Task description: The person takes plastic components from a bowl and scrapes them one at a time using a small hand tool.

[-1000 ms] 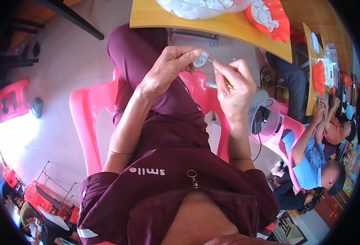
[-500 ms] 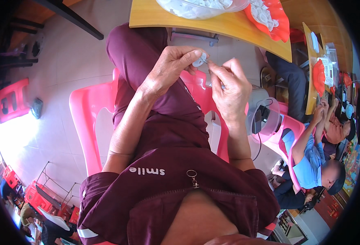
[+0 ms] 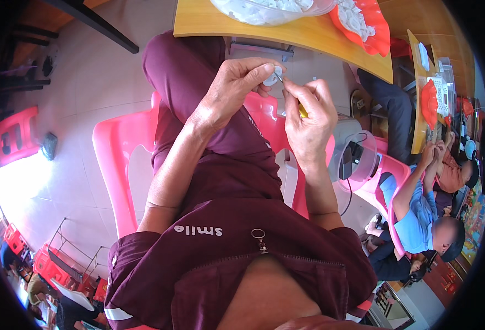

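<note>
1. The left hand [image 3: 229, 93] reaches forward over the lap, its fingers [image 3: 262, 69] pinched on a small white piece [image 3: 273, 78] held between thumb and forefinger.
2. The small white piece sits in the air above the knees, just short of the near edge of the wooden desk [image 3: 286, 33], not resting on anything.
3. The right hand [image 3: 308, 118] is curled shut around a thin tool with a yellow handle [image 3: 303, 111]; its metal tip points up and left and meets the white piece.
4. The two hands are close together, fingertips almost touching at the piece.
5. On the desk, near its front edge, stands a clear bowl [image 3: 319, 8] filled with white pieces, and just to its right an orange tray [image 3: 377, 30] also holding white pieces.
6. The person wears maroon clothes [image 3: 226, 181] with a zip pull at the chest, and sits on a pink plastic chair [image 3: 113, 165].
7. A grey machine with a clear round housing [image 3: 355, 154] stands just to the right of the right forearm, below the desk.
8. Further right, a person in a blue shirt [image 3: 418, 220] sits at a second desk [image 3: 418, 110], hands raised to its edge; what those hands hold is too small to tell.
</note>
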Demonstrator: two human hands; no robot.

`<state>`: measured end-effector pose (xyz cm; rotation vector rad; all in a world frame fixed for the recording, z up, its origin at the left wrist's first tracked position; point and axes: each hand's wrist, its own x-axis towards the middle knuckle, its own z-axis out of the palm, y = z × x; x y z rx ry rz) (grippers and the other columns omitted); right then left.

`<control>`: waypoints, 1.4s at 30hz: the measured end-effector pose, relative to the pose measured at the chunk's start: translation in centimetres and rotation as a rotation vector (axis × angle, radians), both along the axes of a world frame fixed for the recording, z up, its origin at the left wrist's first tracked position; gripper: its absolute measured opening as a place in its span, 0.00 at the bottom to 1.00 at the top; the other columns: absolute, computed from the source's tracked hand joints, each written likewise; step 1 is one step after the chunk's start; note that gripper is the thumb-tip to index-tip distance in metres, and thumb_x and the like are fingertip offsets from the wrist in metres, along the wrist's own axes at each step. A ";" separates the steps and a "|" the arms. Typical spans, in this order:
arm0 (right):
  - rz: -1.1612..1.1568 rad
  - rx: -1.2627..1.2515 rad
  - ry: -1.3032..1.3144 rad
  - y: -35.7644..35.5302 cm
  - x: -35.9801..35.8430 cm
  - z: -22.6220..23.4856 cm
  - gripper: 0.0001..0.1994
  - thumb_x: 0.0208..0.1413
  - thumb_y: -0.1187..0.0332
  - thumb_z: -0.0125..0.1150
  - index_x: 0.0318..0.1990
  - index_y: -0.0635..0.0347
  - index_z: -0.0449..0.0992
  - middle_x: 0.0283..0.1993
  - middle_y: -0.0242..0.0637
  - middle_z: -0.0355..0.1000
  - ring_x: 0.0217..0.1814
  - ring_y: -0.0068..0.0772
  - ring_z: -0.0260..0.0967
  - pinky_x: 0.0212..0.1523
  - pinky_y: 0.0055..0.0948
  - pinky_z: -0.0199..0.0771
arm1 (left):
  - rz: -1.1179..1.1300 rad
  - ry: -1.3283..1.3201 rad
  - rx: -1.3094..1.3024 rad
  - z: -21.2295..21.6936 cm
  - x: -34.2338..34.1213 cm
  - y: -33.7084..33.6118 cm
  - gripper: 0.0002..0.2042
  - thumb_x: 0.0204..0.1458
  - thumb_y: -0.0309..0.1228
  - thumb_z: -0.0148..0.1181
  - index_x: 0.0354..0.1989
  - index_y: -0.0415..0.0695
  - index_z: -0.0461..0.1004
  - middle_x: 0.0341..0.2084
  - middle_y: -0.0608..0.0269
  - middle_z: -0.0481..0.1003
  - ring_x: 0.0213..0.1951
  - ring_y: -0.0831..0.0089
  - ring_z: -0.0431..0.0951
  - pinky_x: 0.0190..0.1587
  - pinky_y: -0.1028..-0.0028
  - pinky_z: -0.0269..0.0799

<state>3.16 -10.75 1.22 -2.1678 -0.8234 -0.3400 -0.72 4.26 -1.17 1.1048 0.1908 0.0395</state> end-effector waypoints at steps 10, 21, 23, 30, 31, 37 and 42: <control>0.026 -0.164 -0.017 0.1 0.0 0.5 0.13 0.39 0.80 0.62 0.35 0.54 0.78 0.26 0.33 0.60 0.21 0.34 0.65 0.22 0.33 0.64 | -0.038 -0.011 0.108 -0.3 0.0 0.3 0.16 0.59 0.37 0.50 0.44 0.36 0.75 0.29 0.66 0.74 0.30 0.82 0.68 0.36 0.80 0.68; 0.080 -0.239 0.008 0.0 0.2 1.1 0.08 0.41 0.83 0.60 0.30 0.60 0.77 0.23 0.35 0.59 0.19 0.32 0.62 0.22 0.29 0.61 | -0.062 0.037 0.121 -1.1 0.1 0.2 0.15 0.58 0.38 0.51 0.40 0.37 0.77 0.26 0.68 0.74 0.27 0.83 0.66 0.33 0.81 0.65; 0.098 -0.251 0.009 -0.1 0.6 1.2 0.08 0.41 0.83 0.60 0.30 0.61 0.77 0.24 0.35 0.59 0.20 0.33 0.62 0.22 0.30 0.61 | -0.076 0.049 0.125 -1.3 0.1 0.3 0.15 0.58 0.38 0.51 0.39 0.37 0.77 0.26 0.69 0.74 0.27 0.83 0.66 0.33 0.81 0.65; 0.190 -0.276 0.050 -0.3 1.2 1.2 0.08 0.38 0.83 0.58 0.27 0.61 0.74 0.24 0.37 0.59 0.21 0.38 0.64 0.22 0.33 0.61 | -0.073 0.131 0.062 -1.4 0.1 0.4 0.14 0.57 0.36 0.53 0.35 0.35 0.77 0.21 0.68 0.71 0.24 0.82 0.68 0.30 0.80 0.66; 0.201 -0.269 0.052 -0.4 1.3 1.2 0.07 0.38 0.83 0.58 0.26 0.61 0.73 0.24 0.38 0.59 0.21 0.39 0.64 0.22 0.34 0.61 | -0.078 0.125 0.069 -1.2 0.1 0.5 0.14 0.57 0.36 0.53 0.35 0.35 0.77 0.21 0.68 0.71 0.24 0.82 0.68 0.30 0.80 0.66; 0.263 -0.285 0.056 -0.6 1.5 1.3 0.06 0.39 0.81 0.58 0.25 0.60 0.71 0.26 0.39 0.59 0.23 0.44 0.65 0.23 0.39 0.62 | -0.132 0.210 0.016 -0.9 -0.4 0.9 0.14 0.58 0.36 0.52 0.38 0.36 0.77 0.25 0.69 0.72 0.27 0.82 0.68 0.30 0.81 0.66; 0.227 -0.297 0.036 -0.8 0.9 0.3 0.06 0.41 0.78 0.58 0.28 0.58 0.71 0.28 0.37 0.61 0.24 0.41 0.67 0.22 0.38 0.68 | -0.167 0.220 0.034 -1.1 -0.5 1.3 0.13 0.58 0.34 0.51 0.39 0.36 0.77 0.29 0.66 0.75 0.29 0.82 0.70 0.33 0.81 0.68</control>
